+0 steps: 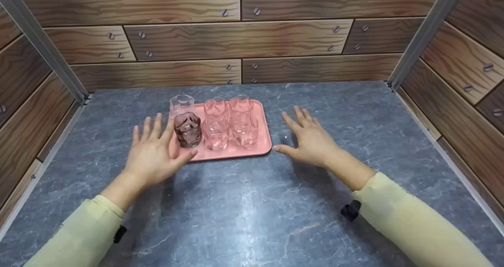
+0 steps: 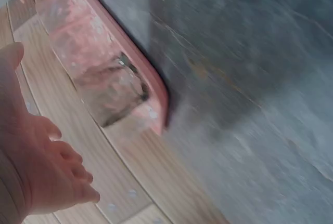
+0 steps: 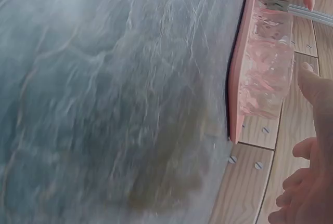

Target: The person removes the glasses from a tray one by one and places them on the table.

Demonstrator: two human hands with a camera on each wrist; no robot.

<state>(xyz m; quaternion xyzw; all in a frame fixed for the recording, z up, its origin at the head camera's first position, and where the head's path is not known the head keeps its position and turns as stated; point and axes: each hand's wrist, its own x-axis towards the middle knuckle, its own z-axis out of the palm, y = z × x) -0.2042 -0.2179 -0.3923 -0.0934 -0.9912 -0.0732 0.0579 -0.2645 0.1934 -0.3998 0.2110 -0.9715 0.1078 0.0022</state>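
Note:
A pink tray (image 1: 261, 130) lies on the table with several clear glasses (image 1: 215, 135) and one dark tinted glass (image 1: 188, 129) standing on it. My left hand (image 1: 151, 156), its fingers spread, is over the tray's left end, close to the dark glass; whether it touches the tray I cannot tell. Beyond the tray's right edge, my right hand (image 1: 313, 141) is spread too and holds nothing. In the left wrist view the dark glass (image 2: 117, 91) stands at the near corner of the tray. The right wrist view shows the clear glasses (image 3: 268, 63) in a row along the tray.
The tray rests on a grey marbled tabletop (image 1: 240, 212). Wood-patterned panels (image 1: 236, 40) form the back and both sides, with metal posts (image 1: 429, 34) at the corners. Both sleeves (image 1: 413, 219) are pale yellow, and a small black object (image 1: 350, 210) shows under the right one.

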